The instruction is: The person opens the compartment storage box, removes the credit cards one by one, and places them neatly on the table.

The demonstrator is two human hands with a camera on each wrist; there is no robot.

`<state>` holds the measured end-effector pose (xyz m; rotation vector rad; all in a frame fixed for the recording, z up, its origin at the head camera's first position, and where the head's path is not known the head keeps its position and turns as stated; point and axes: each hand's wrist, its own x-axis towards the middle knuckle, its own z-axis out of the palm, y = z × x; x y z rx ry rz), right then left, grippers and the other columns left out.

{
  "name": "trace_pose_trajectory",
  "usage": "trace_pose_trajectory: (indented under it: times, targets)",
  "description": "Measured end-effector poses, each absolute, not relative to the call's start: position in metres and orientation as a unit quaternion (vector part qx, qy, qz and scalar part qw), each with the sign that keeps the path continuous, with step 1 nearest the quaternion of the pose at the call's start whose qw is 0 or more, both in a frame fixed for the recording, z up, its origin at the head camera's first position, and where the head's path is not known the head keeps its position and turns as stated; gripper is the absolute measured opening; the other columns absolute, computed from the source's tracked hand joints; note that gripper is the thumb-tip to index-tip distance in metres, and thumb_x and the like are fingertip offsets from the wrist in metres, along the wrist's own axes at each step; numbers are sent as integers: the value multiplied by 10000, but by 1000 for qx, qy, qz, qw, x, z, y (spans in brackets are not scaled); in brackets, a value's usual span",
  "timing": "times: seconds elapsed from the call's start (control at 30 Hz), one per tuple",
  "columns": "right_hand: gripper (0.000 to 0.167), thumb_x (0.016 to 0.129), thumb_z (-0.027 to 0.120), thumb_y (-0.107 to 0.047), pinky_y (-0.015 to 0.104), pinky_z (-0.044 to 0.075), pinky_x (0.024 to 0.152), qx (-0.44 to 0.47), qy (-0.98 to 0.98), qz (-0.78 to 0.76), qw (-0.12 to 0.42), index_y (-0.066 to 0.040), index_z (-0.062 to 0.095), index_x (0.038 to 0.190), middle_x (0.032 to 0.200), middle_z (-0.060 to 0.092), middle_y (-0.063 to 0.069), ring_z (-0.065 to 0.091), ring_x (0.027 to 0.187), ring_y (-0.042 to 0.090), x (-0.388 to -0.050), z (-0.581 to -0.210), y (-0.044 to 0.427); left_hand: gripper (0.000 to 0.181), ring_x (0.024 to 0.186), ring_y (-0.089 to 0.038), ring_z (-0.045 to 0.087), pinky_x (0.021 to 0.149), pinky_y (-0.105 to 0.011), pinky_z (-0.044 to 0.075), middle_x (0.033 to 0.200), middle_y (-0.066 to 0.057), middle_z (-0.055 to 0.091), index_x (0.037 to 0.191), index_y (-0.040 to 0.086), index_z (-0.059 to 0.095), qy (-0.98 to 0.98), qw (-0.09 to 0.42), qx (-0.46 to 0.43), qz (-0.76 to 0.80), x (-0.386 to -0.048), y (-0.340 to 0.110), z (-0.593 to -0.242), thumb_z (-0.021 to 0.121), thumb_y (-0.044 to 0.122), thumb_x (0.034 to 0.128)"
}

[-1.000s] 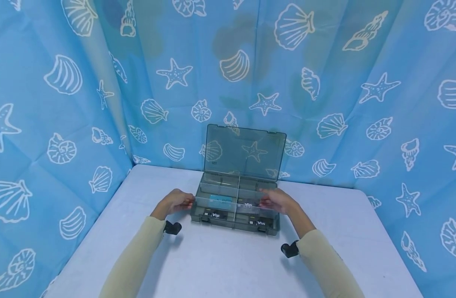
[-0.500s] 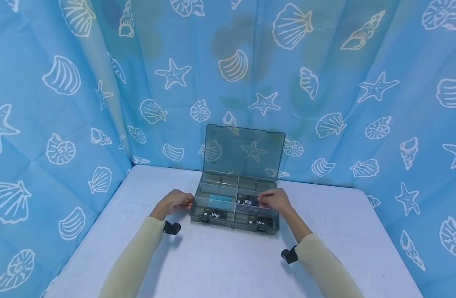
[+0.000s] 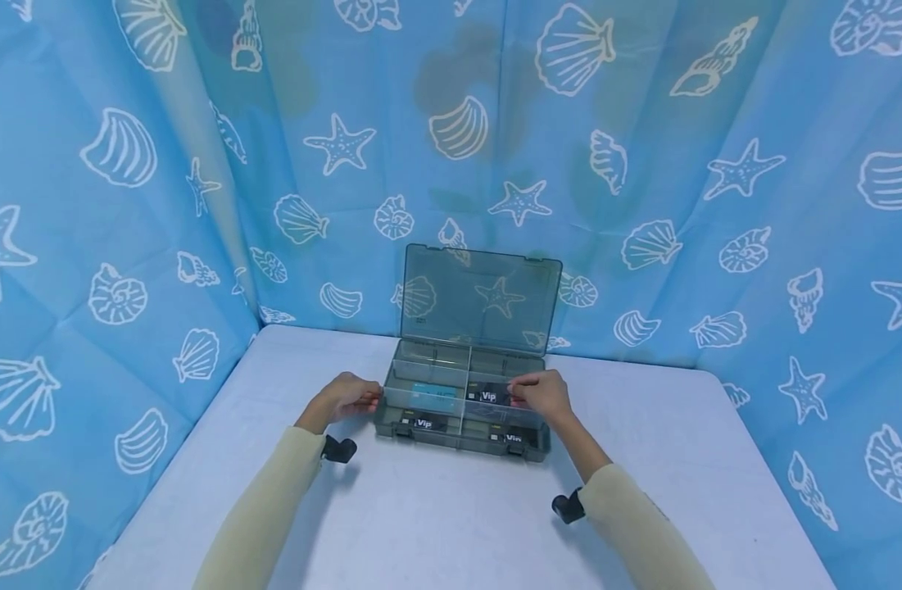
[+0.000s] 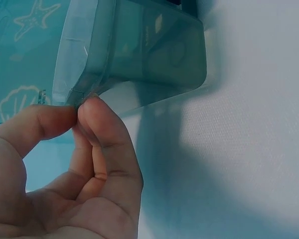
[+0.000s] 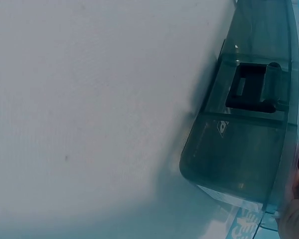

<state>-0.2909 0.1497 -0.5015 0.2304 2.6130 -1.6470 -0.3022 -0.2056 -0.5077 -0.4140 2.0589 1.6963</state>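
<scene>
Head view: two black "Vip" packs (image 3: 428, 424) lie frontmost in the box (image 3: 456, 443); behind, the right hand's (image 3: 545, 395) fingers pinch a third "Vip" pack (image 3: 489, 394), the left hand's (image 3: 345, 395) pinch the box's left edge; a blue pack's (image 3: 432, 397) lettering is illegible.

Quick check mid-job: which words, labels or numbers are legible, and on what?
"Vip": black card at the right hand.
"Vip": front-left black card.
Seemingly "Vip", lower edge cut off: front-right black card.
Too small or blurred: blue card, the black cards' finer print, mark on the lid.
</scene>
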Motion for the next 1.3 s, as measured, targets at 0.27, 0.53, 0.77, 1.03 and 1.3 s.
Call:
trace_pose_trajectory:
  times: [0.27,0.53,0.77,1.03,1.3]
  targets:
    - [125,902,672,-43,268,582,632,99,833,-545,8,-2,743,996,945,711,153,702,704,175,-290,-498,155,210,693,-140,605,660,-246,551,851,-96,617,1063,-73,603,745,215,-148,614,-302,-205,-508,584,81,922]
    - [186,927,655,-86,329,582,756,121,813,-569,16,18,715,1069,1032,701,175,710,797,204,-291,-484,185,206,697,-150,607,664,-252,550,855,-103,617,1062,-74,604,750,213,-149,608,-302,-205,-509,583,79,924]
    - [265,943,642,-125,424,533,897,129,811,-571,8,31,666,1156,1145,650,204,676,952,263,-295,-476,224,209,696,-146,610,666,-250,552,848,-93,617,1068,-66,602,751,210,-156,607,-300,-204,-507,589,89,928]
    - [318,953,624,-116,261,567,770,132,802,-582,-14,43,600,1228,1202,604,211,665,921,193,-297,-478,259,186,682,-139,614,664,-249,555,833,-88,625,1038,-56,613,752,210,-154,605,-298,-206,-508,595,95,930]
    - [274,911,685,-129,262,573,709,154,782,-603,-29,21,668,1139,1070,655,172,661,825,172,-307,-501,289,195,683,-133,619,660,-236,554,832,-84,632,1046,-59,622,749,210,-157,609,-300,-206,-509,598,93,926]
